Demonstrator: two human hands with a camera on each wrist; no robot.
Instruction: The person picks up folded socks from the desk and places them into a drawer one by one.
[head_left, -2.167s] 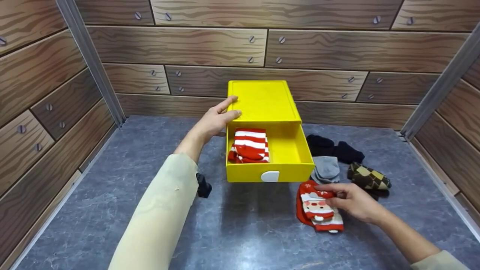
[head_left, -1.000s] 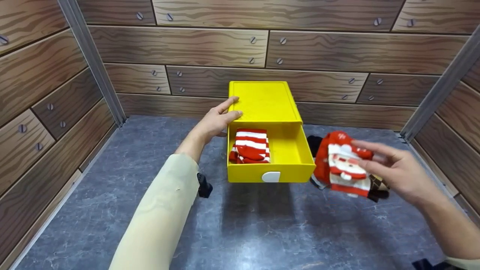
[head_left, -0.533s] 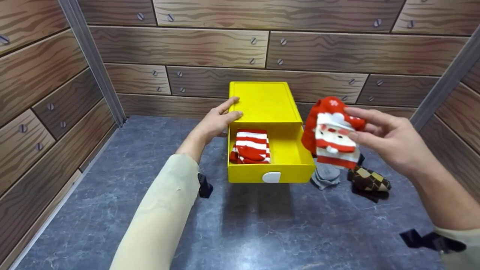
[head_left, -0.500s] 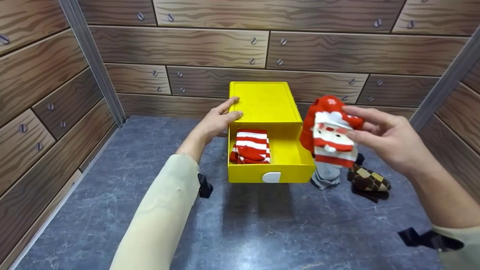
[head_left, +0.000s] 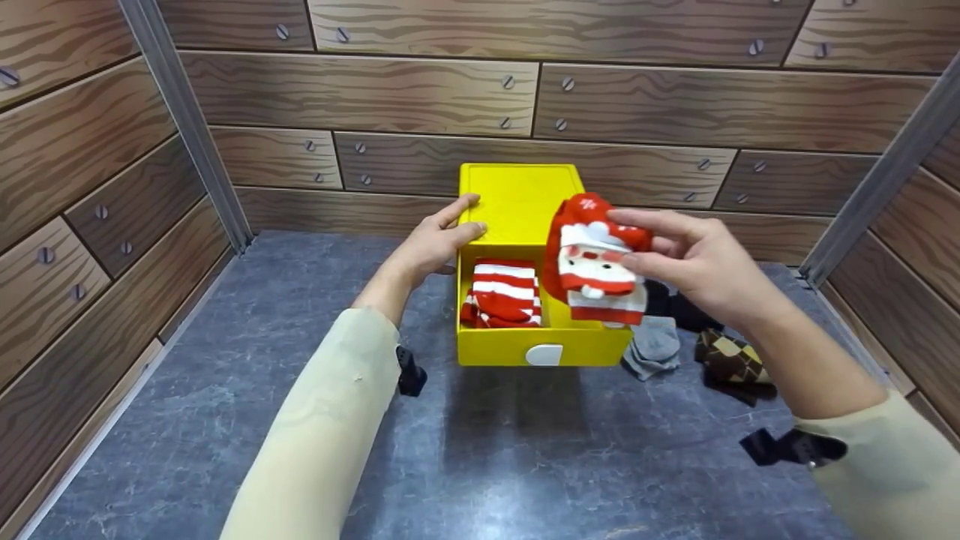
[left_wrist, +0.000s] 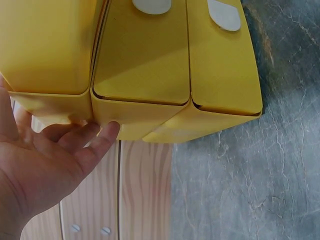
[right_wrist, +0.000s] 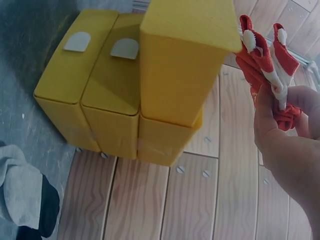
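A yellow drawer unit stands at the middle, its top drawer pulled out. In the drawer's left part lies a folded pair of red-and-white striped socks. My left hand rests on the unit's left top edge, and in the left wrist view its other fingers lie against the side. Between thumb and fingers my right hand pinches a folded pair of red Santa socks, held up over the drawer's right part. The right wrist view shows these socks above the open drawer's level.
Right of the unit, on the grey marbled surface, lie grey socks, black socks partly hidden by my right hand, and brown checked socks. Two closed drawers sit below the open one. Wood-patterned walls surround the surface.
My right hand has picked the Santa socks off the surface, lifted them and brought them left over the drawer. The left hand stays on the unit.
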